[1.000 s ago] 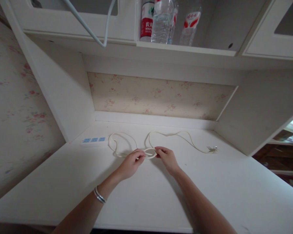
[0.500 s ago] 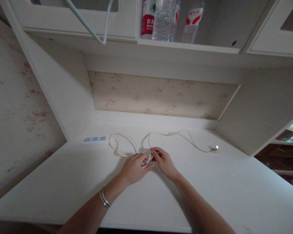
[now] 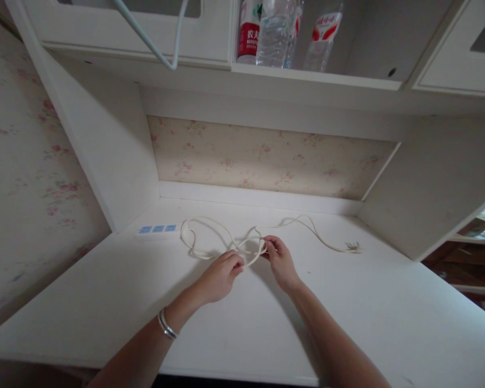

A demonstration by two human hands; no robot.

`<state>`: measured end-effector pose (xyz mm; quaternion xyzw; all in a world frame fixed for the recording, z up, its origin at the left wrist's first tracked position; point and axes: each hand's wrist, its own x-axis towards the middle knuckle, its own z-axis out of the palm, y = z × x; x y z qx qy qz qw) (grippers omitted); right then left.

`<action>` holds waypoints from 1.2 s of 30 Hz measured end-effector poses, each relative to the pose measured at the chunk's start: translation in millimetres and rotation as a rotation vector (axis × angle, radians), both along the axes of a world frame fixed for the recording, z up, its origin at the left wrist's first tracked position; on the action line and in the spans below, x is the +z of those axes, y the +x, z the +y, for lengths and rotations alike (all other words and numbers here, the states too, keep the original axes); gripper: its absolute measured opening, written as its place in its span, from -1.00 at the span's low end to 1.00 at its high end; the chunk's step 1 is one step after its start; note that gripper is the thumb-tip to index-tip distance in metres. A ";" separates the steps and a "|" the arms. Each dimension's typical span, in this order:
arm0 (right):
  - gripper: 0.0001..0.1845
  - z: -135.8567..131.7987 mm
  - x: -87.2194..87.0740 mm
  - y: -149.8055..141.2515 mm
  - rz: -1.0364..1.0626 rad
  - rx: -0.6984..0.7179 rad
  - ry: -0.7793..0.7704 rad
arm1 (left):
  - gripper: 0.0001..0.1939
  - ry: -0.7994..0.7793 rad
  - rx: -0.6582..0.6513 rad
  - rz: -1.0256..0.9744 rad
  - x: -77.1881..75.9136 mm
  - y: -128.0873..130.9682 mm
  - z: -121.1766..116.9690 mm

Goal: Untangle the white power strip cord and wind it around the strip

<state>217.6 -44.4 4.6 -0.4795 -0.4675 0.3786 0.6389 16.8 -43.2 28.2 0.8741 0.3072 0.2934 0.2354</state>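
Observation:
A cream power cord [image 3: 204, 231] lies in loops on the white desk [image 3: 242, 323]. It runs from a white power strip [image 3: 157, 230] with blue sockets at the back left to a plug [image 3: 352, 248] at the right. My left hand [image 3: 220, 276], with a bracelet on its wrist, pinches the near side of a small loop in the middle. My right hand [image 3: 280, 260] pinches the same loop on its right side. Both hands have their fingers closed on the cord.
Above the desk an open shelf holds three plastic bottles [image 3: 277, 32], one with a red label. A pale hanger [image 3: 153, 43] hangs at the upper left. White side panels and floral wallpaper close in the desk's nook.
The small loop between my hands has widened and moved a little farther back. My right hand shifted right and back; my left hand stayed close to its place.

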 end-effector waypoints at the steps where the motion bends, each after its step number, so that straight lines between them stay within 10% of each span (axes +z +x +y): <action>1: -0.75 2.5 -1.0 5.4 0.039 -0.052 -0.018 | -0.87 -0.026 -0.062 0.015 2.5 -3.9 1.7; 5: -0.74 5.8 -2.8 15.8 0.134 -0.111 -0.087 | -0.80 -0.030 -0.144 0.105 9.5 -14.5 7.4; 10: -0.77 -1.9 0.5 -4.4 0.011 0.041 -0.003 | -0.46 -0.002 0.091 0.156 9.2 -3.6 3.5; 19: -0.78 -13.3 1.6 -25.4 -0.113 0.224 0.041 | -0.67 -0.097 0.140 0.041 -2.6 22.4 -6.7; 29: -0.75 11.5 -9.9 24.1 0.034 -0.190 -0.012 | -0.66 -0.285 0.093 -0.306 28.0 -31.4 21.9; 36: -0.72 12.0 -14.2 25.6 -0.246 -0.164 -0.004 | -0.40 -0.402 0.088 -0.084 23.2 -31.8 16.4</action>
